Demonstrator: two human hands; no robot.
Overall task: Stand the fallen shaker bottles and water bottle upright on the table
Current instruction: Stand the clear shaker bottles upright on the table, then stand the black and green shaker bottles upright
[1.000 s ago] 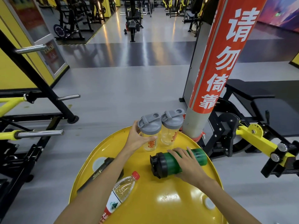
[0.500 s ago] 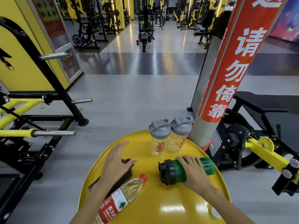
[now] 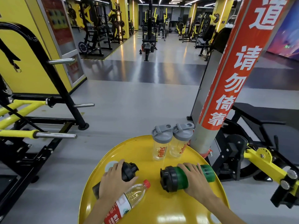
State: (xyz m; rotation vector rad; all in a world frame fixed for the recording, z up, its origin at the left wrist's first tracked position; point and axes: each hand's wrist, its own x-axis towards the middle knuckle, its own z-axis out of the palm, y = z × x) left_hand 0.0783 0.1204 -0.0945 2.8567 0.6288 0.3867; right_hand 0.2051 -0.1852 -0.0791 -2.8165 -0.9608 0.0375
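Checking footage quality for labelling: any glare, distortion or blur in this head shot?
Head view: ceiling-light glare patches on the yellow table and streaks on the floor; wide-angle bending tilts the red-banner pillar; the green shaker bottle and both hands, left hand, right hand, look sharp.

Left hand [image 3: 115, 181] on fallen black shaker [image 3: 128, 171], right hand [image 3: 196, 180] on fallen green shaker [image 3: 179, 177]

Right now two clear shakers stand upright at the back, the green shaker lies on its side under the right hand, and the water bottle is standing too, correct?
Not quite. The head view shows the water bottle lying on its side beside the left hand. The rest holds: two clear shakers upright, green shaker down under the right hand.
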